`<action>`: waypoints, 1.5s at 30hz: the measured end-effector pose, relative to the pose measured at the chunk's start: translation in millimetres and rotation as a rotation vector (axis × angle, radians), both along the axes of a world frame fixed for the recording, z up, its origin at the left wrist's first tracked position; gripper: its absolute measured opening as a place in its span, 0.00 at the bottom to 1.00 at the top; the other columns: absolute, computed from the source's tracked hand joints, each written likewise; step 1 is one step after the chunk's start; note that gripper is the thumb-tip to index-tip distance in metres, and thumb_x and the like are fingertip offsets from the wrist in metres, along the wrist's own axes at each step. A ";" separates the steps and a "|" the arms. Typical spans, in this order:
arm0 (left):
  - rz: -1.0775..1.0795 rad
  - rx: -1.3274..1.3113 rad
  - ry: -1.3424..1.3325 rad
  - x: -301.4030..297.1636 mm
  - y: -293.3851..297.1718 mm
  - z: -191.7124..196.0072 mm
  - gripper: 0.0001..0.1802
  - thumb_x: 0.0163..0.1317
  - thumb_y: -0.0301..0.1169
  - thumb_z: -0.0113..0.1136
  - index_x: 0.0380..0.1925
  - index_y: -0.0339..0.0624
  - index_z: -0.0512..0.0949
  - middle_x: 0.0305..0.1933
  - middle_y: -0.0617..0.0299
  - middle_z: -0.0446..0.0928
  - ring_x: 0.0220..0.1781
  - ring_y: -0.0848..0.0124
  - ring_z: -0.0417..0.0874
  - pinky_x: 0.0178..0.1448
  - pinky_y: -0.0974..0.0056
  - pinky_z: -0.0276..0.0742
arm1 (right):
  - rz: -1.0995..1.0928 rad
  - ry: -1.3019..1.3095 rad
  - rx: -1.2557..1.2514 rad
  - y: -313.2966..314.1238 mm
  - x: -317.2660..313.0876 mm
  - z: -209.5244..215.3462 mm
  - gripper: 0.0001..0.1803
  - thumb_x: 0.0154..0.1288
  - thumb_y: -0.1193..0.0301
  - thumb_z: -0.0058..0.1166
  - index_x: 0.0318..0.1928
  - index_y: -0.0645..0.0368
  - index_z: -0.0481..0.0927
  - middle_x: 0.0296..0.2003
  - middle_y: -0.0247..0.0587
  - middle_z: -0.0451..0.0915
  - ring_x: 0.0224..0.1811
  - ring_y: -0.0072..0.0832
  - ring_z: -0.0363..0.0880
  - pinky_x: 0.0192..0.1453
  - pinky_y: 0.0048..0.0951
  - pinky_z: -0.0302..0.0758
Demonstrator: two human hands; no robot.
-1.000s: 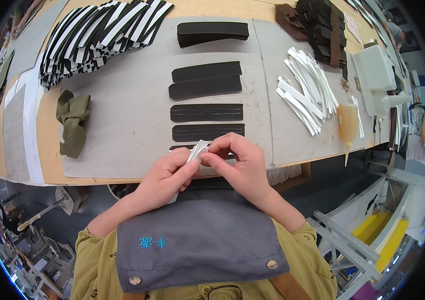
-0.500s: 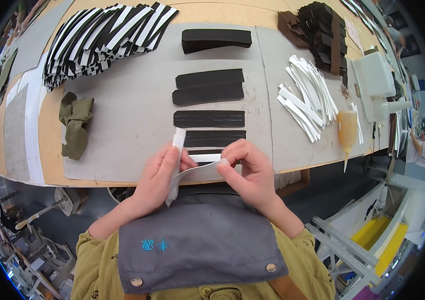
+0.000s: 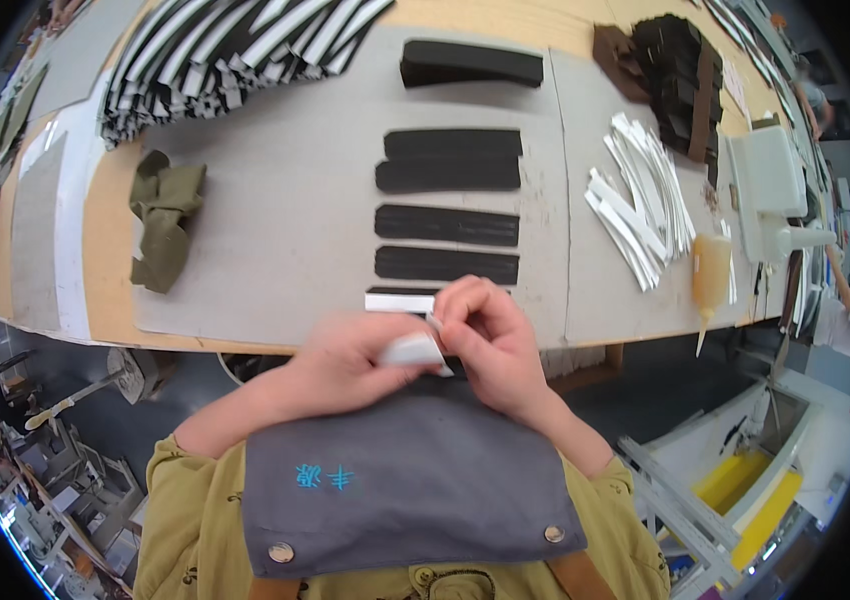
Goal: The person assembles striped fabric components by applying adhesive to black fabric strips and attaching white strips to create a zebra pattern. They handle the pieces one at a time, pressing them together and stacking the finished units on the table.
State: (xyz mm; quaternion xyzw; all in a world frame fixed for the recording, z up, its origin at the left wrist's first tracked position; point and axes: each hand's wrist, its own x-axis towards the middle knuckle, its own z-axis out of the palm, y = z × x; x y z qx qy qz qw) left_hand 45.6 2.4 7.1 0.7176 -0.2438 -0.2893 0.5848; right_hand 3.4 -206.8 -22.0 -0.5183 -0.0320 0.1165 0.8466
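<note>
At the table's near edge my left hand [image 3: 350, 360] is closed around a white strip [image 3: 413, 350], partly smeared by motion. My right hand [image 3: 490, 345] comes up against it, thumb and fingers pinched at the strip's end. Just beyond my hands another white strip [image 3: 395, 302] lies along a black piece that my fingers partly cover. Farther up the grey mat, flat black pieces with clipped corners lie in a column, among them a creased one [image 3: 447, 264] and an overlapping pair [image 3: 448, 177]. A thick black stack [image 3: 472, 66] tops the column.
Loose white strips [image 3: 642, 205] lie to the right, beside an amber squeeze bottle [image 3: 711, 270] and a white container [image 3: 770, 175]. Tied dark bundles [image 3: 678, 85] sit far right. Black-and-white strips [image 3: 235, 50] pile up far left, above a crumpled olive cloth [image 3: 167, 215].
My hands have come together; the strip stretched between them is now bunched in my left hand. My left hand has turned inward. The whole view has shifted slightly.
</note>
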 end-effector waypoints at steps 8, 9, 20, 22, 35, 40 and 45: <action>0.200 0.002 0.034 -1.1 4.3 -13.6 0.08 0.67 0.29 0.73 0.42 0.41 0.83 0.38 0.64 0.87 0.38 0.78 0.86 0.41 0.69 0.81 | 0.045 0.229 0.178 2.2 -1.6 -7.5 0.04 0.79 0.74 0.56 0.48 0.60 0.76 0.48 0.34 0.78 0.51 0.19 0.80 0.59 0.26 0.79; 0.197 0.006 0.050 -0.6 4.4 -13.9 0.09 0.67 0.29 0.74 0.41 0.42 0.82 0.38 0.65 0.86 0.37 0.79 0.86 0.41 0.69 0.81 | 0.058 0.228 0.162 2.1 -1.5 -6.5 0.05 0.79 0.74 0.56 0.48 0.61 0.76 0.48 0.34 0.78 0.51 0.19 0.80 0.59 0.26 0.79; 0.271 -0.127 0.033 -9.3 6.6 -22.3 0.12 0.66 0.23 0.71 0.41 0.44 0.74 0.34 0.69 0.79 0.33 0.82 0.83 0.34 0.73 0.75 | 0.001 0.038 -0.262 -1.6 1.6 4.0 0.11 0.77 0.72 0.60 0.53 0.61 0.77 0.49 0.35 0.82 0.50 0.22 0.83 0.55 0.25 0.78; 0.302 -0.200 0.018 -9.9 8.0 -22.7 0.13 0.66 0.22 0.70 0.42 0.44 0.74 0.35 0.69 0.79 0.31 0.83 0.82 0.32 0.74 0.73 | 0.085 -0.067 -0.460 -1.3 7.1 16.5 0.10 0.75 0.71 0.61 0.51 0.61 0.79 0.45 0.35 0.83 0.46 0.23 0.83 0.52 0.26 0.78; 0.253 0.406 -0.968 8.7 31.0 -30.2 0.14 0.54 0.29 0.77 0.42 0.48 0.88 0.33 0.69 0.84 0.24 0.72 0.73 0.28 0.67 0.70 | 0.089 -0.183 -1.106 -5.9 48.7 33.7 0.08 0.74 0.67 0.61 0.41 0.60 0.83 0.32 0.41 0.82 0.32 0.38 0.82 0.36 0.36 0.76; 0.245 0.498 -1.028 9.3 31.8 -39.0 0.16 0.57 0.30 0.70 0.48 0.51 0.89 0.37 0.75 0.81 0.27 0.75 0.74 0.30 0.67 0.71 | 0.130 -0.199 -1.251 7.9 55.0 27.0 0.10 0.74 0.65 0.61 0.39 0.59 0.82 0.32 0.39 0.83 0.31 0.39 0.83 0.34 0.38 0.76; 0.226 0.502 -1.024 10.1 33.7 -40.4 0.17 0.56 0.30 0.69 0.48 0.50 0.89 0.39 0.74 0.81 0.28 0.75 0.73 0.30 0.67 0.71 | 0.061 -0.299 -1.372 11.8 55.6 15.6 0.09 0.73 0.65 0.61 0.37 0.57 0.82 0.31 0.38 0.83 0.29 0.39 0.83 0.31 0.38 0.77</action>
